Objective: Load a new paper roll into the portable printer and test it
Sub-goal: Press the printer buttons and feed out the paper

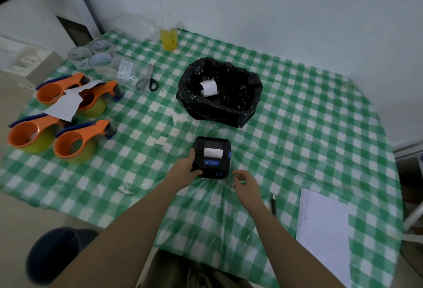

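The small black portable printer [211, 158] lies on the green checked tablecloth [297, 127] in the middle, lid closed, with a white strip of paper [212, 152] sticking out of its slot. My left hand [186, 167] grips the printer's left side. Just to the right of the printer's front corner, my right hand [246, 181] hovers with curled, parted fingers and holds nothing. A white paper roll [208, 88] lies inside the bin lined with a black bag [219, 93] behind the printer.
Several orange tape dispensers [75, 141] stand at the left, with a paper sheet over two. Scissors [147, 79], clear tape rolls [91, 54] and a yellow drink cup [169, 38] sit at the back. A pen [273, 204] and white paper pad [325, 230] lie at the right.
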The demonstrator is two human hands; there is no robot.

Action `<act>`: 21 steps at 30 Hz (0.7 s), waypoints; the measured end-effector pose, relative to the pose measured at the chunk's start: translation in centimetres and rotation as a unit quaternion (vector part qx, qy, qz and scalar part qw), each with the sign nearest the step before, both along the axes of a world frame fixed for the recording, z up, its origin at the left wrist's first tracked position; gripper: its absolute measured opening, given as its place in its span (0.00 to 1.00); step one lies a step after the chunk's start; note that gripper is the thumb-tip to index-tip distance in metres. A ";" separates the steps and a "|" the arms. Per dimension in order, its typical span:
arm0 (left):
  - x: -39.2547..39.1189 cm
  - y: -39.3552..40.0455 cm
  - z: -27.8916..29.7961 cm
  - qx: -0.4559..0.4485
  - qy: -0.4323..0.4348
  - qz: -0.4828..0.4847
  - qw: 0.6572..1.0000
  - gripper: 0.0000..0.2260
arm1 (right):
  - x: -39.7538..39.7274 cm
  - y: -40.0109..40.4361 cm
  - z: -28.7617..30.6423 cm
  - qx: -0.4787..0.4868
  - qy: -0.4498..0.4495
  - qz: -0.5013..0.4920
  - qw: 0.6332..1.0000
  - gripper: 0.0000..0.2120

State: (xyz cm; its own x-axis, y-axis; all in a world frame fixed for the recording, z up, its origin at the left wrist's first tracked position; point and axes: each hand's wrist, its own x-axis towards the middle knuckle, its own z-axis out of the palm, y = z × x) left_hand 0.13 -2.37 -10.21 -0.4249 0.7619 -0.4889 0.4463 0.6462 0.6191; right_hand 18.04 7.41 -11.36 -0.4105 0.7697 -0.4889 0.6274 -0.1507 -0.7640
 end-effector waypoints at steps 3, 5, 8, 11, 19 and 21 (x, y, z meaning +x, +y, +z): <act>-0.1 0.0 -0.1 0.005 -0.001 0.001 1.000 0.38 | 0.1 0.2 -0.2 0.008 0.005 0.013 1.000 0.10; -0.1 -0.1 -0.2 0.006 0.006 -0.004 1.000 0.38 | 0.0 0.4 -0.4 0.018 0.006 0.023 1.000 0.10; -0.1 -0.2 -0.4 0.010 0.009 -0.005 1.000 0.38 | -0.1 0.6 -0.7 0.027 0.007 0.033 0.999 0.10; -0.1 -0.1 -0.6 0.013 0.008 -0.004 1.000 0.38 | -0.1 0.6 -0.7 0.028 0.005 0.040 0.999 0.10; -0.4 -0.2 -0.9 0.021 0.011 0.000 1.000 0.39 | -0.1 0.6 -0.7 0.020 0.015 0.035 0.999 0.10; -0.3 -0.2 -0.8 0.020 0.008 0.002 1.000 0.39 | -0.2 0.6 -0.6 0.018 0.018 0.035 0.999 0.10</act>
State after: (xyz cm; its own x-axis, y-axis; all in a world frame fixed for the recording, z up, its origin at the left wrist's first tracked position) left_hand -0.17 -2.61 -10.98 -0.4359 0.7784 -0.4517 0.4532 0.6235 0.6371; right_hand 17.85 7.97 -11.94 -0.4805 0.7553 -0.4456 0.6076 -0.0797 -0.7902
